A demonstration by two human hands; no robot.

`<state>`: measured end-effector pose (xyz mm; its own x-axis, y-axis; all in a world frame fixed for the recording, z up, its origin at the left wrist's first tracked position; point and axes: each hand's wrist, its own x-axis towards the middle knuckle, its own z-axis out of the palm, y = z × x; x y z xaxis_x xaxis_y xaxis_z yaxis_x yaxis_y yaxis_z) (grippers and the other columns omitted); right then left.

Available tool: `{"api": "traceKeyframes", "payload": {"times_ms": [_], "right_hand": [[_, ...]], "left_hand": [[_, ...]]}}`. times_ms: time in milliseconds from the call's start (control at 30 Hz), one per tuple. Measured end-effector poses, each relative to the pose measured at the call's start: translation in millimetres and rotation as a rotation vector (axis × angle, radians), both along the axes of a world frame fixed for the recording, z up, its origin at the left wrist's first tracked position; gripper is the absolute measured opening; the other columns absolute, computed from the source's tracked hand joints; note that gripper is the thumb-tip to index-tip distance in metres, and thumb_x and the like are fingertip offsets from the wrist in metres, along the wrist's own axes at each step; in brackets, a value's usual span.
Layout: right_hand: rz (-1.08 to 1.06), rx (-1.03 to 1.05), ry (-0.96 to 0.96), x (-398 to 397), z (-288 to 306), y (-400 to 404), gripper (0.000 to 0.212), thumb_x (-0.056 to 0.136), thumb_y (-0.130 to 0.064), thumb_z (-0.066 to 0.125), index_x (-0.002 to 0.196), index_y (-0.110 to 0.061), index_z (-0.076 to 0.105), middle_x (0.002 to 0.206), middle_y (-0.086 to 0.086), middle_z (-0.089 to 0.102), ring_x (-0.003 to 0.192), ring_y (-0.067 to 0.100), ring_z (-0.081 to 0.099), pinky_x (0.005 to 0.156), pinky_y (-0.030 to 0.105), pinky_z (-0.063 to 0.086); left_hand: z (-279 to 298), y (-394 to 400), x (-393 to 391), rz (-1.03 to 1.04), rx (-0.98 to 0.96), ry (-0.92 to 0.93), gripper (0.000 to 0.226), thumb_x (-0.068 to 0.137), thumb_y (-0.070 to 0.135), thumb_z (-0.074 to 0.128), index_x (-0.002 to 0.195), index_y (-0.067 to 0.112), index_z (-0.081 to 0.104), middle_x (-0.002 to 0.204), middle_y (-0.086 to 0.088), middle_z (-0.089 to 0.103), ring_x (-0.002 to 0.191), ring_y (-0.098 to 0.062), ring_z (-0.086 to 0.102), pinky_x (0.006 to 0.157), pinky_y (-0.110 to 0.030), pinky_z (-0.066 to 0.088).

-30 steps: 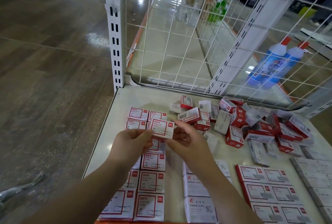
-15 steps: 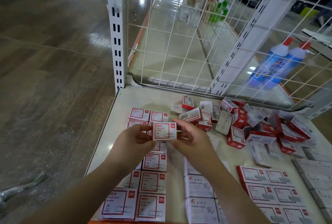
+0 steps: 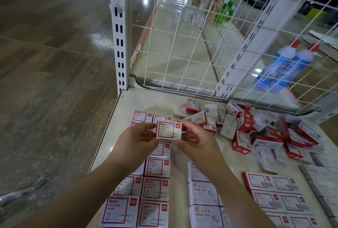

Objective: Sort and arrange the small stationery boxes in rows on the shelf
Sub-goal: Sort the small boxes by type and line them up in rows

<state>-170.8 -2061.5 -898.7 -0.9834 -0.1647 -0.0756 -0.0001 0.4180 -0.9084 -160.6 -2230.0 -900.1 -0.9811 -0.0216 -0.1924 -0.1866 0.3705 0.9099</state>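
Head view: paper-clip box (image 3: pixel 169 130) pinched at its side edges between left hand (image 3: pixel 136 142) and right hand (image 3: pixel 196 139), raised above shelf (image 3: pixel 117 127) — over far end of two red-and-white box rows (image 3: pixel 155 189) along left edge. Loose box heap (image 3: pixel 256 129) toward back right corner — near wire grid (image 3: pixel 182 44).

Left hand (image 3: pixel 136 140) covered part of the rows of paper-clip boxes (image 3: pixel 157 168); bottom-row boxes (image 3: pixel 119 211) were cut by the lower edge; small print on the scattered boxes (image 3: pixel 243 123) was illegible.
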Motion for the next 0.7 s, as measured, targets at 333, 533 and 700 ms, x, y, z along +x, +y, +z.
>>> {"api": "traceKeyframes", "payload": {"times_ms": [333, 533, 700], "right_hand": [[-0.053, 0.130, 0.049, -34.5, -4.7, -7.9, 0.033, 0.085, -0.011, 0.061, 0.117, -0.020, 0.059, 0.103, -0.014, 0.067, 0.094, -0.003, 0.061, 0.080, 0.016, 0.050], [-0.111, 0.260, 0.111, -65.9, -4.8, -24.9, 0.036, 0.087, -0.015, 0.061, 0.122, -0.020, 0.055, 0.110, -0.010, 0.061, 0.101, 0.005, 0.058, 0.081, 0.013, 0.046], [-0.088, 0.321, 0.144, -90.6, -19.8, -41.3, 0.032, 0.087, -0.018, 0.062, 0.118, -0.019, 0.058, 0.112, -0.004, 0.059, 0.102, 0.010, 0.057, 0.077, 0.017, 0.049]], "left_hand": [[-9.5, -20.1, -28.6, 0.008, -0.542, 0.161, 0.043, 0.092, 0.020, 0.051, 0.134, 0.025, 0.046, 0.139, 0.009, 0.041, 0.120, -0.008, 0.043, 0.090, -0.018, 0.039], [-10.9, -27.3, -51.0, -0.128, -0.682, 0.100, 0.055, 0.096, 0.023, 0.044, 0.146, 0.031, 0.023, 0.155, 0.011, 0.015, 0.142, -0.013, 0.017, 0.110, -0.034, 0.027], [-10.4, -27.0, -60.5, -0.187, -0.659, 0.054, 0.041, 0.094, 0.024, 0.046, 0.135, 0.028, 0.044, 0.140, 0.012, 0.040, 0.122, -0.013, 0.046, 0.095, -0.029, 0.044]]}}
